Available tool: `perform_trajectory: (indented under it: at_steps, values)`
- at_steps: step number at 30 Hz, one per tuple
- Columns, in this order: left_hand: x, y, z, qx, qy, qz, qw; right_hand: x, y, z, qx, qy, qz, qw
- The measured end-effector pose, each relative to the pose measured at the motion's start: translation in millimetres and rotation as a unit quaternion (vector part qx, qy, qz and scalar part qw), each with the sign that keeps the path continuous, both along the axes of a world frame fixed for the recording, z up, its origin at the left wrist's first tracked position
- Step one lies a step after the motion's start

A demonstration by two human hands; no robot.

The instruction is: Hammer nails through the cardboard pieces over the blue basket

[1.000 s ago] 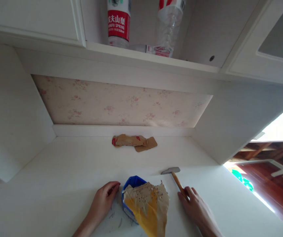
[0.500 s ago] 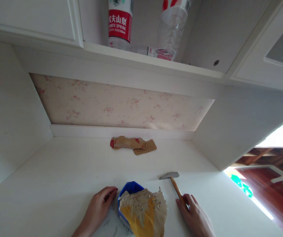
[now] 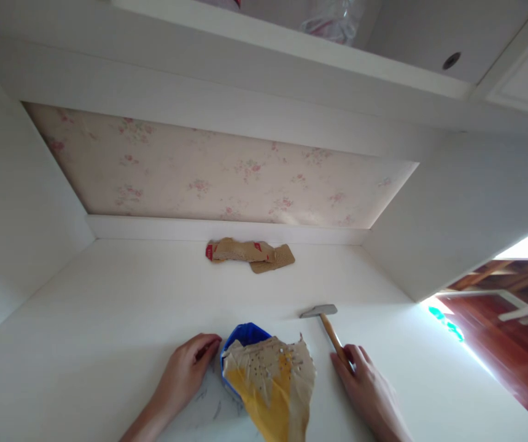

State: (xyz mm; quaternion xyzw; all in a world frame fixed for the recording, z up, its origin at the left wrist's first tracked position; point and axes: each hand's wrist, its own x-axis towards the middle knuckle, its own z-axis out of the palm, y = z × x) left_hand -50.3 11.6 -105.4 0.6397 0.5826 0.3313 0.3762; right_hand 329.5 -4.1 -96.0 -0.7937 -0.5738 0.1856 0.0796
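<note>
My right hand (image 3: 365,383) is wrapped round the wooden handle of a small hammer (image 3: 331,332), whose grey metal head lies on the white surface pointing away from me. A blue container (image 3: 248,333) stands between my hands. Over it lies a crumpled beige and yellow sheet (image 3: 275,377), pierced with many small dark holes or specks. Just left of the container, my left hand (image 3: 188,368) rests on its side, thumb and forefinger pinched together; what they hold, if anything, is too small to make out. Several thin dark bits (image 3: 218,409) lie on the surface beside it.
Flattened brown cardboard pieces (image 3: 250,253) lie near the back ledge, below floral wallpaper (image 3: 245,178). White side panels (image 3: 430,215) flank the surface. A shelf (image 3: 291,49) above holds a clear plastic bottle (image 3: 333,24).
My view has tilted down, so the shelf and bottles have slid up and mostly out of frame. Both hands, the hammer and the container look otherwise unmoved.
</note>
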Motion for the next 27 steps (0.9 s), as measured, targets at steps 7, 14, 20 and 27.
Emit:
perform_trajectory:
  at_steps: [7, 14, 20, 27]
  values:
    - [1, 0, 0.5, 0.003, 0.017, -0.009, 1.0, 3, 1, -2.1, 0.002, 0.009, -0.004, 1.0]
    - [1, 0, 3.8, 0.005, 0.028, -0.009, 1.0, 1, -1, -4.6, 0.021, 0.007, -0.01, 1.0]
    - [0, 1, 1.1, 0.01, 0.037, -0.011, 0.999, 3, 1, -4.2, 0.04, 0.014, -0.004, 0.999]
    - [2, -1, 2.6, 0.016, 0.043, -0.015, 0.999, 3, -13, 6.3, 0.097, 0.056, -0.05, 0.992]
